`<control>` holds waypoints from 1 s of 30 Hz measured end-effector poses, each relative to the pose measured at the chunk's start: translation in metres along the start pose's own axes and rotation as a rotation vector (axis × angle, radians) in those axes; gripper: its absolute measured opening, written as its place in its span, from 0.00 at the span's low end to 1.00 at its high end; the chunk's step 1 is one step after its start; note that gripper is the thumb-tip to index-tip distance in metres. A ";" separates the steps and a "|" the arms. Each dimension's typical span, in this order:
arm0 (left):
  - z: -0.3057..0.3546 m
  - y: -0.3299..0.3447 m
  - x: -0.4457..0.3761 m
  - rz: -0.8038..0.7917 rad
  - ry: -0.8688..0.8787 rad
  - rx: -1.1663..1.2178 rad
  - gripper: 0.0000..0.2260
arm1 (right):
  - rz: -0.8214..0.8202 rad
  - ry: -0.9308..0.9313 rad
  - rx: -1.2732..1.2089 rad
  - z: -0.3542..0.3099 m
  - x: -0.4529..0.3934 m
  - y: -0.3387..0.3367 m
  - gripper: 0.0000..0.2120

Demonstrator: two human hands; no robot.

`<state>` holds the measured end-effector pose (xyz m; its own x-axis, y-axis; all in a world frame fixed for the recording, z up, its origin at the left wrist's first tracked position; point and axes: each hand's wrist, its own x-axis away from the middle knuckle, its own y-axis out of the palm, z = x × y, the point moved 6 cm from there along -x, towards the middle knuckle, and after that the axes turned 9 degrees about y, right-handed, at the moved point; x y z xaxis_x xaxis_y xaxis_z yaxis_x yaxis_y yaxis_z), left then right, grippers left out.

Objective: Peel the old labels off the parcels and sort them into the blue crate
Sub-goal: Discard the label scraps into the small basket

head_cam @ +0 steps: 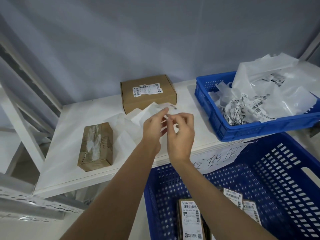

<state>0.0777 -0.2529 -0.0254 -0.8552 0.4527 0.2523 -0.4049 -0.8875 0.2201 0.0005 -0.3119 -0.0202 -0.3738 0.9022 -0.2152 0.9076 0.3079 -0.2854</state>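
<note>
Above the white shelf [65, 135], my left hand [153, 127] and my right hand [181, 134] meet and together pinch a peeled white label [170, 109] with a barcode at its top. A white plastic parcel bag [131, 125] lies under and behind the hands. A brown cardboard box [149, 96] bearing a printed label stands at the back. A taped brown parcel [97, 146] lies at the left. The small blue crate [214, 108] on the shelf at the right holds crumpled labels and white bags.
A large blue crate [280, 179] stands below the shelf's front edge at the right and holds several labelled parcels [190, 220]. A handwritten paper sign [223, 156] hangs on the shelf front. White shelf uprights [26, 129] rise at the left.
</note>
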 end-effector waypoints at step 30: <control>0.025 -0.247 -0.008 0.346 0.146 -0.581 0.05 | -0.339 0.590 0.071 -0.026 0.091 0.150 0.04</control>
<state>0.1931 -0.0351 -0.0585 -0.9848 0.1548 0.0785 -0.1733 -0.8997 -0.4007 0.1073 -0.1764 -0.0582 -0.4498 0.7792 0.4365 0.7364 0.6001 -0.3124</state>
